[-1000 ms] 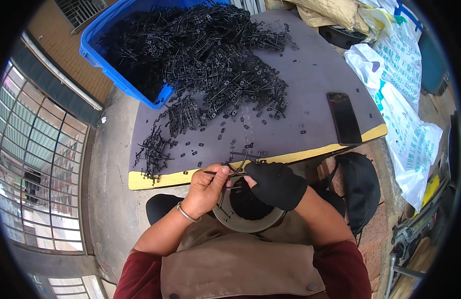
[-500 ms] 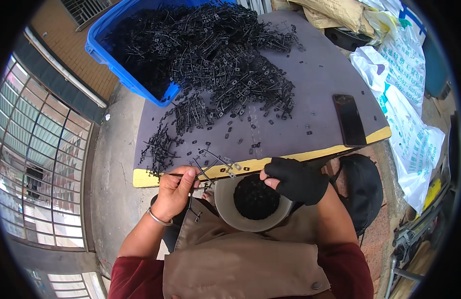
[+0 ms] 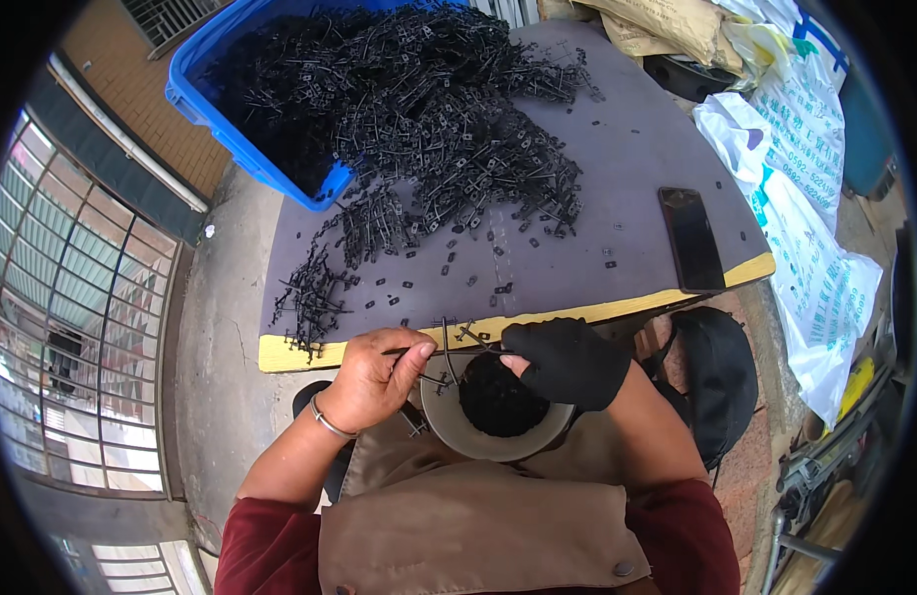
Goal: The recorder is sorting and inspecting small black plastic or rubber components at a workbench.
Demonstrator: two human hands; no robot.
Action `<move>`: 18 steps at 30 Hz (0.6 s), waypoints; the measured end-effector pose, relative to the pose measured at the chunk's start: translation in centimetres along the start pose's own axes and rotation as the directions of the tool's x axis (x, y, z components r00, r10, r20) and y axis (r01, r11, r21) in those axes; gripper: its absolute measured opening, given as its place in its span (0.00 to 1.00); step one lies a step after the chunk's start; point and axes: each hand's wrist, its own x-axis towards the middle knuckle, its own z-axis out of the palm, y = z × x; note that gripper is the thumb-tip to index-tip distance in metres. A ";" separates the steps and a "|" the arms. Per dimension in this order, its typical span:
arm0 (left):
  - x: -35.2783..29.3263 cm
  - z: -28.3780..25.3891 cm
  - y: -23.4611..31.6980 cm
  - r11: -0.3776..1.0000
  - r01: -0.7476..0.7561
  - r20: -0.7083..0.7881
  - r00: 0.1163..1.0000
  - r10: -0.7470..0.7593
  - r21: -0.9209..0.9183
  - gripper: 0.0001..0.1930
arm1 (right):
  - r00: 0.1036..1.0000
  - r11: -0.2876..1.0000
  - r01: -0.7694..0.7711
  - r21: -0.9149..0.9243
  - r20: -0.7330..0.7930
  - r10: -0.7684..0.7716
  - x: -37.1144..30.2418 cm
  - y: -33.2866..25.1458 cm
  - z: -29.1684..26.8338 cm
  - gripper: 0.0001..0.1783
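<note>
- Over the round bowl (image 3: 498,421) in the person's lap, a black plastic sprue (image 3: 447,349) with small branching parts is held level, probably so that detached pieces drop straight into the bowl, which already holds a dark heap of them.
- At 9 o'clock of the bowl, the bare left hand (image 3: 371,380) has its fingers closed on the sprue's left end, thumb pressing on top.
- At 3 o'clock, the black-gloved right hand (image 3: 570,362) curls its fingers around the other end, resting on the bowl's rim.
- At 12 o'clock, the dark board (image 3: 617,198) with its yellow front edge lies just beyond the hands; loose bits dot it, leaving open room on its right half near a black phone (image 3: 691,238).
- Farther, at 11 o'clock, a heap of sprues (image 3: 429,109) spills from a blue bin (image 3: 235,139).
</note>
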 end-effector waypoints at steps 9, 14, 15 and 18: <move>-1.7 -6.4 -2.5 0.922 0.230 -0.286 0.903 -0.322 -0.312 0.12 | 1.000 0.997 -0.024 -0.074 0.004 0.025 -1.8 -0.4 -1.7 0.07; -1.6 -4.7 -1.0 0.998 0.056 -0.217 0.974 -0.062 -0.031 0.09 | 0.996 0.998 -0.030 0.046 0.086 0.026 -0.6 0.0 1.1 0.16; -1.6 -4.2 -1.2 1.000 0.009 -0.199 0.980 -0.014 -0.028 0.08 | 0.993 0.998 0.053 0.033 0.104 -0.056 -0.1 0.7 0.9 0.19; -1.6 -2.9 -0.8 0.993 0.029 -0.133 0.990 -0.044 -0.113 0.09 | 0.988 0.816 -0.140 0.560 0.021 0.155 1.2 0.2 1.0 0.19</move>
